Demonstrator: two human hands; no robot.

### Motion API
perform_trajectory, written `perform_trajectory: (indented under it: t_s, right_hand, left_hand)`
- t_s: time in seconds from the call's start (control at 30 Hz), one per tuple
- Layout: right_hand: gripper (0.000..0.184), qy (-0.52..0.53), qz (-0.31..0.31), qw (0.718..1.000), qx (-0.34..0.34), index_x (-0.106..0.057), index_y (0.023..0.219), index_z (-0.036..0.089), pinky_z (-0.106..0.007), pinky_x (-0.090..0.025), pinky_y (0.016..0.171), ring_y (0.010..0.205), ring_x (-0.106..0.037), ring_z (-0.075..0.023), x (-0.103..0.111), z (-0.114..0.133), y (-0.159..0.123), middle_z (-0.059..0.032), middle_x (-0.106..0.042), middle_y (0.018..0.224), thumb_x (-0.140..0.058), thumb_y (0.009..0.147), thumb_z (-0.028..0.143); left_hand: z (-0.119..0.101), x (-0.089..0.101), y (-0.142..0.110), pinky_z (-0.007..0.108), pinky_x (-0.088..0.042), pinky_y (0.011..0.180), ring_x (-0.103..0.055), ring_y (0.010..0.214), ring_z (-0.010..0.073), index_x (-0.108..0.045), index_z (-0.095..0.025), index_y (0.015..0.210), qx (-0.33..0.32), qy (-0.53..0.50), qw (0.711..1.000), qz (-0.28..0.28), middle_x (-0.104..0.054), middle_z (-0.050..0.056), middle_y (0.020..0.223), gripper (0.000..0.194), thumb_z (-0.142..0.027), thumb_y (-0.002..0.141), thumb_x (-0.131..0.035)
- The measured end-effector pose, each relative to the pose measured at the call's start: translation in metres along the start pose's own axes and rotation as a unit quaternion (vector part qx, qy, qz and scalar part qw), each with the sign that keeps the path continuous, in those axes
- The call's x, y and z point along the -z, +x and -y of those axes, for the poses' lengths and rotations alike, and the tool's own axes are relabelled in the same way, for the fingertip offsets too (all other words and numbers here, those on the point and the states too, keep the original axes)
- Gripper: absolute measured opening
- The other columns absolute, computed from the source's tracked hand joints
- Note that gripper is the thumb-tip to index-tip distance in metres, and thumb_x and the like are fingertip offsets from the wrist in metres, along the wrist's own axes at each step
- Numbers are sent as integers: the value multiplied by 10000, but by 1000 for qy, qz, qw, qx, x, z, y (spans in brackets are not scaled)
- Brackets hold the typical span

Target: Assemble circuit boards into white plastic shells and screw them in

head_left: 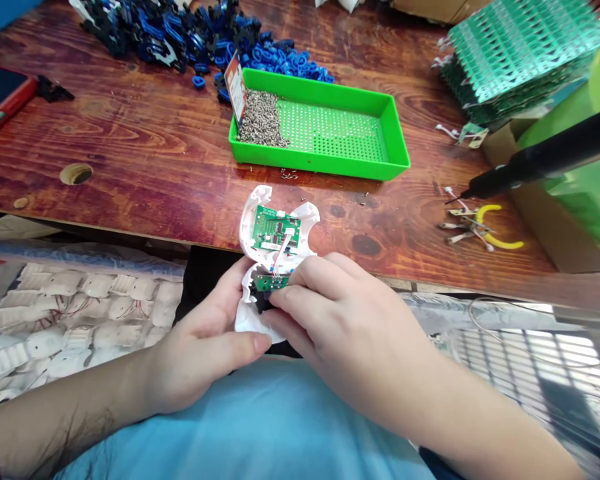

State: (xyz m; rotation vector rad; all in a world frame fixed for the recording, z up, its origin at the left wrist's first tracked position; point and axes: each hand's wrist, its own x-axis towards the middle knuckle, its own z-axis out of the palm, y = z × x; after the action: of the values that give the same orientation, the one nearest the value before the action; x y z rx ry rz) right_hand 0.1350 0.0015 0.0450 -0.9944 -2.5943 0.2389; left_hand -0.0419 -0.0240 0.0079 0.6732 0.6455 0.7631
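My left hand (205, 347) is closed around a white plastic housing (253, 323) at the table's front edge, thumb over its near end. The small circuit board (264, 283) in that housing is pinched at its right side by my right hand (340, 313); its fingertips are partly hidden. Just beyond lies a second white shell (247, 230), its curved rim facing the table, with a larger green circuit board (264, 225) inside. A few thin red and white wires (281, 257) link the two boards.
Beyond the hands stands a green tray (395, 143) with small screws (260, 120) at its left end. Blue and black plastic parts (180, 33) are heaped behind. At right are a black screwdriver (540, 157), yellow-handled pliers (495, 230) and stacked circuit panels (520, 47). White shells (60, 320) lie lower left.
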Motion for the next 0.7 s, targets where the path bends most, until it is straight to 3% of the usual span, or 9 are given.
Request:
perform_trajectory:
  t_s: [0.23, 0.43, 0.7]
  right_hand:
    - [161, 2, 10, 1000, 8, -680, 739, 160, -307, -433, 654, 720, -503, -167, 0, 2, 5, -27, -599, 725, -596, 874, 188]
    - [131, 16, 3, 1000, 1, -695, 819, 137, -297, -437, 630, 708, -496, -160, 1, 3, 4, -43, -602, 757, -583, 874, 177]
    - [209, -23, 14, 998, 56, -648, 683, 140, -301, -432, 635, 700, -444, -169, -3, 1, 5, -49, -531, 690, -563, 873, 164]
  left_hand:
    - [1, 5, -2, 243, -399, 1031, -457, 1286, 180, -445, -427, 1348, -8, 19, 999, -39, -564, -82, 1331, 644, -88, 830, -619]
    - [2, 10, 0, 145, -480, 795, -526, 1207, 177, -441, -413, 1360, 0, 12, 999, -35, -587, -63, 1304, 654, -117, 813, -643]
    - [5, 11, -1, 202, -468, 908, -491, 1249, 198, -401, -409, 1385, 13, 17, 999, -48, -564, -49, 1335, 692, -99, 812, -633]
